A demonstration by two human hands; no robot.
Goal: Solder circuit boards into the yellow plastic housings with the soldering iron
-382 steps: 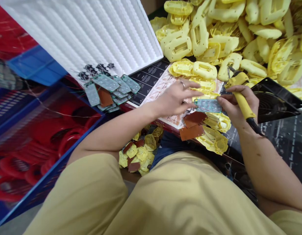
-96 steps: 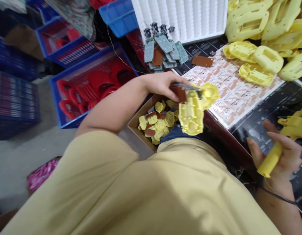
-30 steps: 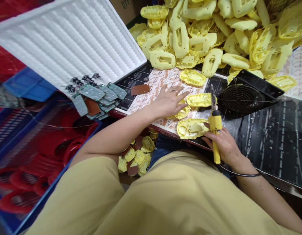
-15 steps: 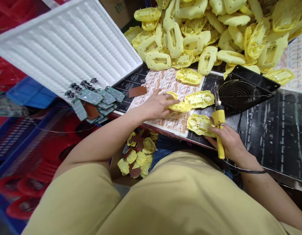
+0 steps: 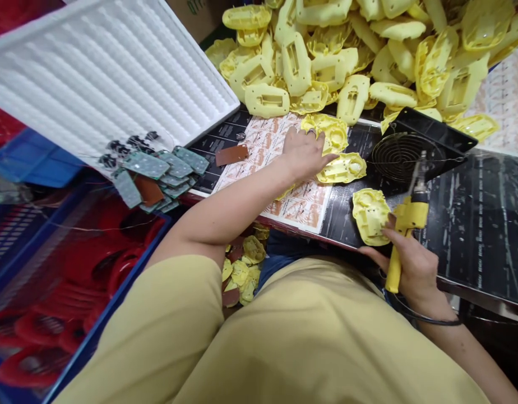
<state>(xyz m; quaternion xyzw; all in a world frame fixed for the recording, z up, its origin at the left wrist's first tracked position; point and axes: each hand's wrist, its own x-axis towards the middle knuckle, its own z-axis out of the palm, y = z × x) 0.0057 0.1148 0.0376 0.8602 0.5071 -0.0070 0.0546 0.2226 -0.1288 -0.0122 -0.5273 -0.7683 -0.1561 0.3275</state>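
Observation:
My left hand (image 5: pixel 304 152) reaches over the patterned sheet, fingers curled over the edge of a yellow plastic shell half (image 5: pixel 335 136) and thumb stretched out to the right. Just in front of it lies another yellow shell half (image 5: pixel 345 168); part of one more yellow piece shows under my left forearm. My right hand (image 5: pixel 416 264) is wrapped round a yellow soldering iron (image 5: pixel 411 215), whose metal tip points up and away. Fingers of the same hand touch a third shell half (image 5: pixel 369 213) at the table's front edge.
Yellow shells (image 5: pixel 296 64) are heaped along the back. A black fan (image 5: pixel 404 154) stands right of centre. At left are a white foam tray (image 5: pixel 116 73), stacked green circuit boards (image 5: pixel 145 164) and a brown board (image 5: pixel 232 155). A blue crate (image 5: pixel 111 331) holds red parts.
My left hand has moved away from me to the rear shell half. My right hand has shifted right with the soldering iron, and the front shell half has slid right and turned.

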